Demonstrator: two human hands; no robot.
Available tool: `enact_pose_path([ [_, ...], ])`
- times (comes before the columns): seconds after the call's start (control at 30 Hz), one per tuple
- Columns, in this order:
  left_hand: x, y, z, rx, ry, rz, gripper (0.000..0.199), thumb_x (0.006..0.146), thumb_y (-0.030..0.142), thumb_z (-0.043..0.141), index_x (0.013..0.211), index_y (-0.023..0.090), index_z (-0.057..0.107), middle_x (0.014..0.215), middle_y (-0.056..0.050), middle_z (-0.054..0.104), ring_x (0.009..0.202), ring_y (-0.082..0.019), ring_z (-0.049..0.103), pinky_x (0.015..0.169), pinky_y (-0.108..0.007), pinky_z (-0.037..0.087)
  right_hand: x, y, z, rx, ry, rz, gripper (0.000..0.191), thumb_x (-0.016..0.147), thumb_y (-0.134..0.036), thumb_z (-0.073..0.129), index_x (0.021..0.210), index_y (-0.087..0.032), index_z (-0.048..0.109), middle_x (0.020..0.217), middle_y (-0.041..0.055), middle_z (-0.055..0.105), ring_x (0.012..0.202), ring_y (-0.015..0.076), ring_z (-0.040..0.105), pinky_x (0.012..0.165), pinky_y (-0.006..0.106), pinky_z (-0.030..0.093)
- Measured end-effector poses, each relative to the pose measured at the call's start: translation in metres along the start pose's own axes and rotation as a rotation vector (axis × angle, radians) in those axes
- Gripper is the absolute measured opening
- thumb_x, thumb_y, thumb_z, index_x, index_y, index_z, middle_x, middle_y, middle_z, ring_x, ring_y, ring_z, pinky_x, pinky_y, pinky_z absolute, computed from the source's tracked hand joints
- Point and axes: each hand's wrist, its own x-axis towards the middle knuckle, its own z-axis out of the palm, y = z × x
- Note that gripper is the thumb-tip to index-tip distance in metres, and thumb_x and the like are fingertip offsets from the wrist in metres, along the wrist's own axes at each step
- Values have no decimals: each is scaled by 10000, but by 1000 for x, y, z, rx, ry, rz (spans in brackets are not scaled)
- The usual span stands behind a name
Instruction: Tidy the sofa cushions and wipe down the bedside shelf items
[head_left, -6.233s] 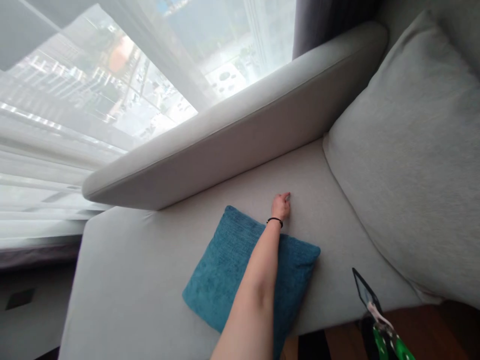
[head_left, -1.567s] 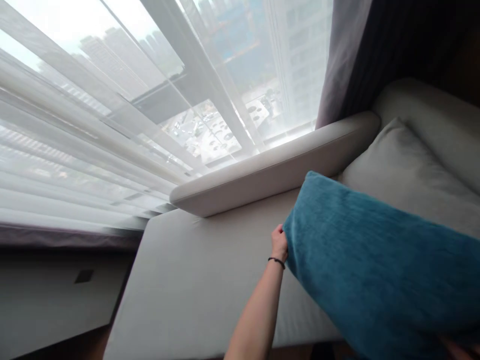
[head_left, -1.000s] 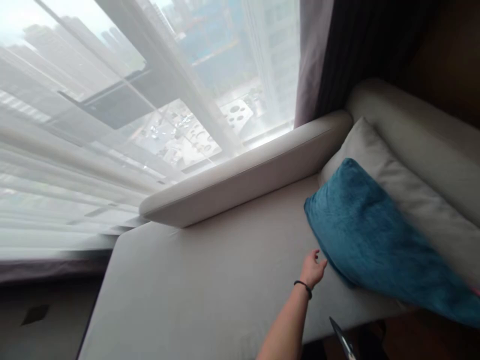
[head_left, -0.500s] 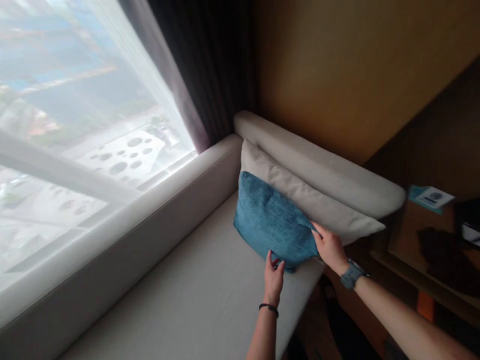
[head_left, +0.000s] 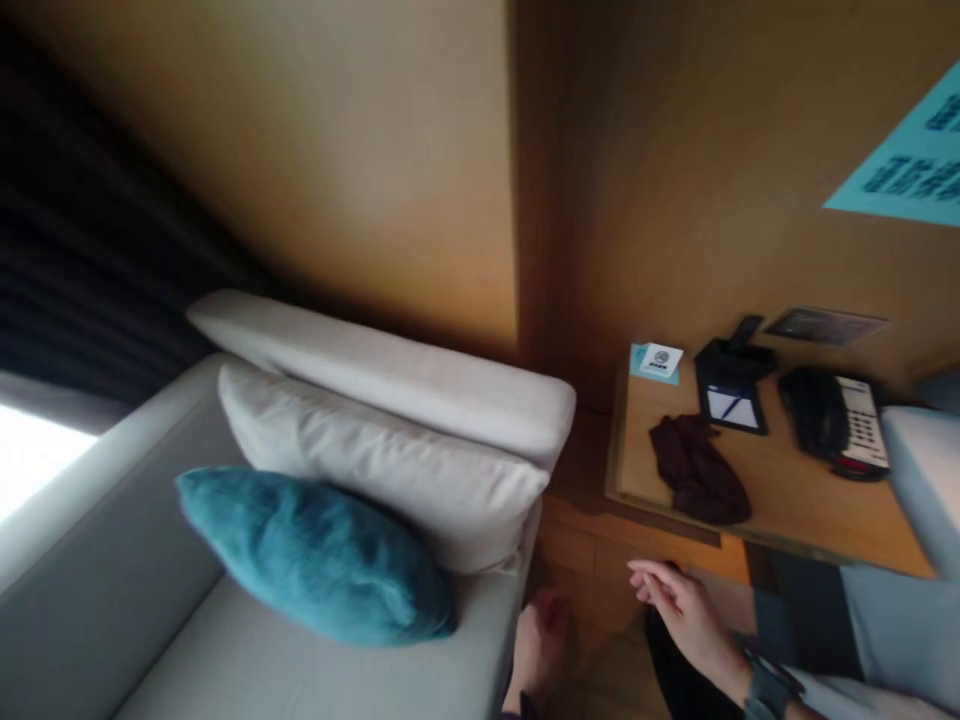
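Left hand: my left hand (head_left: 541, 640) hangs low at the sofa's end, just off the seat edge. It is blurred, fingers loosely curled as far as I can see; whether it is slack or closed I cannot tell. It holds nothing that shows.

Right hand: my right hand (head_left: 679, 598) floats in front of the desk, fingers stretched out and loosely together, pointing left, empty. A watch (head_left: 766, 688) sits on that wrist.

Pillow: the teal pillow (head_left: 319, 555) lies on the sofa seat (head_left: 247, 665), its back leaning against the grey cushion (head_left: 390, 475), which in turn leans on the sofa's padded back (head_left: 390, 370).

Direction: the pillow lies to the left of both hands and a little above them in the picture. Neither hand touches it.

Long axis: it runs left to right along the seat, rising slightly toward the left corner; the right end points at my left hand.

Nearer hand: the left, near the pillow's right end. The right is well apart, past the sofa's end.

Desk: the desk (head_left: 817, 500) stands right of the sofa, carrying a dark cloth (head_left: 697, 470), a phone (head_left: 836, 420), a black stand (head_left: 731, 385) and a small card (head_left: 658, 362).
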Motion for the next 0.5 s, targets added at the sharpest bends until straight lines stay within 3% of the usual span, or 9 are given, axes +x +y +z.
enact_pose_path([
  [0.1,52,110,59,141,-6,307,384,858,246,392,1177,143,579,1090,-105,640,980,-185,614,861,-292,492,9,33,-90,29,65,86,535,910,-603,383,1121,-161,597,957,86,633,843,169,620,792,282,531],
  [0.17,92,180,108,290,31,473,495,857,282,432,1330,140,463,1330,-126,506,1225,-217,479,1026,-339,411,12,56,-155,39,156,151,539,890,-624,398,1114,-174,595,987,81,638,883,175,624,831,272,520],
  [0.27,141,249,196,612,122,509,757,806,403,558,1437,73,298,1491,-180,276,1389,-338,210,1122,-509,253,1,102,-251,57,294,296,590,850,-674,402,1114,-179,585,1023,75,641,919,190,627,842,275,517],
  [0.37,154,262,285,887,176,499,898,727,477,642,1438,53,293,1520,-216,154,1393,-432,77,1101,-637,150,-21,151,-328,54,390,468,701,767,-737,393,1118,-157,572,1029,84,645,919,211,635,869,300,515],
  [0.43,143,253,336,979,33,647,819,753,443,622,1440,119,315,1535,-166,145,1404,-399,84,1116,-612,172,-36,172,-361,46,445,569,761,695,-764,393,1103,-152,590,999,80,655,901,225,641,867,305,521],
  [0.5,129,249,376,992,-217,839,611,844,351,520,1414,184,377,1527,-107,219,1406,-335,166,1118,-550,257,-47,179,-378,27,510,625,756,657,-762,401,1060,-168,636,929,60,669,853,230,651,798,291,548],
])
